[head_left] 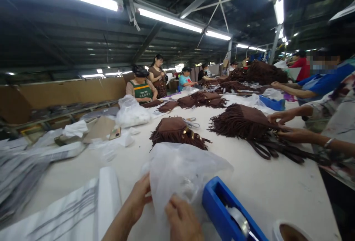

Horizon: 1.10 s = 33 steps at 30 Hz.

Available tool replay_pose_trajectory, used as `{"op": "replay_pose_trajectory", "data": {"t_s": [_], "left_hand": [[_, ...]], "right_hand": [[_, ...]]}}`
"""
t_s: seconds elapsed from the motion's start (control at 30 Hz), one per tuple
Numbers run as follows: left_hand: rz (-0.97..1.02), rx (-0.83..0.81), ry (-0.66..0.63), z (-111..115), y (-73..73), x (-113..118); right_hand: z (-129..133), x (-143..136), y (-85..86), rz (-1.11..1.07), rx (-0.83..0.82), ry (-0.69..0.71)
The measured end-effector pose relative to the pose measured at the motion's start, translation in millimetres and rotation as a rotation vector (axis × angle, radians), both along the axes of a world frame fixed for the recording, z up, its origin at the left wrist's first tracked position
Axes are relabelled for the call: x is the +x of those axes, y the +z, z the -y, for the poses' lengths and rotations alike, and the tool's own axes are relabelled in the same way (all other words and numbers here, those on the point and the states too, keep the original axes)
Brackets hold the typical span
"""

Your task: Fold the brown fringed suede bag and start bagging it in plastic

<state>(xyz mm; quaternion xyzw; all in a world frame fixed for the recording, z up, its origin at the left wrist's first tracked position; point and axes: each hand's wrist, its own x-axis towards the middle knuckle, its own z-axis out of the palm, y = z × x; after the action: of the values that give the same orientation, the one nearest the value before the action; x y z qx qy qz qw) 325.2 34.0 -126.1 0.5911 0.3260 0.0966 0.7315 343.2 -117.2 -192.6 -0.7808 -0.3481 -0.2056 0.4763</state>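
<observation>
A crumpled translucent plastic bag (184,174) lies in front of me on the white table (277,196). At its left edge is my left hand (138,196), fingers curled against the plastic. My right hand (183,217), slightly blurred, has its fingers bent onto the bag's near side; whether it grips the plastic is unclear. Just right of the bag stands a blue tape dispenser (230,211) with a roll of clear tape. Behind the bag rests a brown fringed bag (172,130) with gold-coloured metal parts.
At the right, a person's hands (291,126) touch another fringed bag (246,121). Striped wrapping sheets (69,211) cover the near left. A phone (115,133) and plastic bags (131,111) lie beyond. A tape roll (290,230) sits at the bottom right. Several people sit farther back.
</observation>
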Motion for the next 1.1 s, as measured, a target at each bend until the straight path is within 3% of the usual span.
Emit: {"op": "replay_pose_trajectory", "data": {"t_s": [0.1,0.27,0.37,0.47,0.63,0.73,0.9,1.0,1.1], "left_hand": [[-0.049,0.092,0.039,6,3.4,-30],[-0.125,0.171,0.126,31,2.9,-54],[-0.127,0.226,0.208,50,10.2,-62],[-0.072,0.39,0.26,65,22.6,-77],[0.069,0.625,0.199,88,42.1,-100],[0.082,0.605,0.066,113,52.8,-95],[0.049,0.252,0.188,150,61.8,-73],[0.196,0.201,0.19,169,57.6,-80],[0.173,0.253,0.116,185,47.3,-103]], "right_hand": [[15,29,26.1,0.05,0.012,-0.042],[16,64,67.6,-0.368,-0.002,-0.088],[14,66,79.7,-0.457,0.034,-0.011],[20,64,86.8,-0.537,0.128,0.066],[38,64,100.9,-0.743,0.253,0.203],[57,50,110.4,-0.79,0.272,0.32],[102,4,105.8,-0.777,0.205,0.466],[120,-23,89.5,-0.72,0.268,0.472],[121,-36,74.8,-0.925,0.454,0.556]]}}
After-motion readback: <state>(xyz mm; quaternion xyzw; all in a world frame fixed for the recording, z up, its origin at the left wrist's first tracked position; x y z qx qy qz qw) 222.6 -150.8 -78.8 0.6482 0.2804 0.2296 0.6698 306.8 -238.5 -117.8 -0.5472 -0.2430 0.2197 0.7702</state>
